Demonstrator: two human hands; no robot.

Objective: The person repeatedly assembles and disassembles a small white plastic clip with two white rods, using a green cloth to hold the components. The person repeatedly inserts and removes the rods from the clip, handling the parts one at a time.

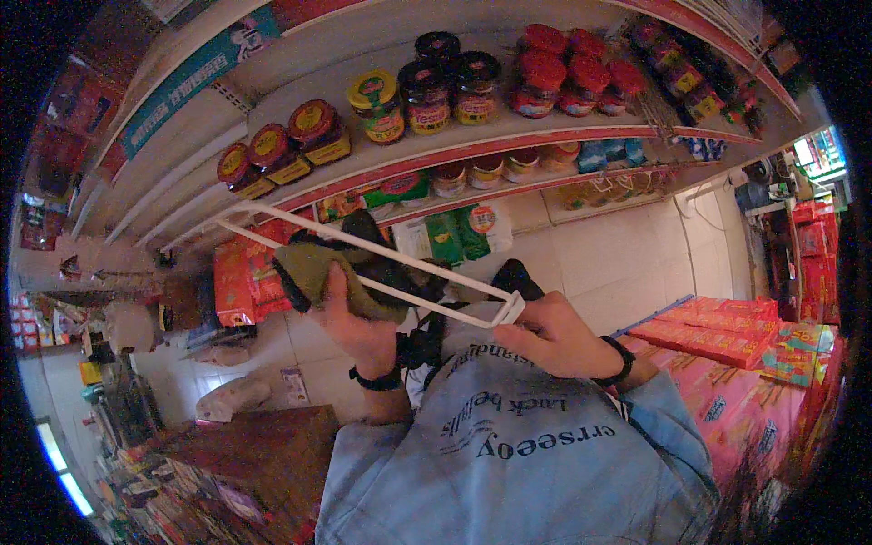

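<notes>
A long white frame [363, 243], with two parallel bars joined by a short end piece, slants across the front of the shelves. My right hand [556, 338] is closed around its near right end, thumb and fingers at the end piece. My left hand [361, 338] grips a folded olive-green cloth [313, 272], with the thumb lying on top. The cloth is beside the frame's lower bar; whether it touches the bar I cannot tell. The frame's far left end reaches the shelf edge, below the dark jars with yellow-and-red lids [271, 145].
Above, a shelf [509, 136] carries several black-lidded jars [427, 95] and red-lidded jars [586, 77]. Lower shelves hold more jars and green-white packets [459, 232]. Red and pink boxes [718, 341] are stacked at my right. A brown box [254, 463] stands at lower left.
</notes>
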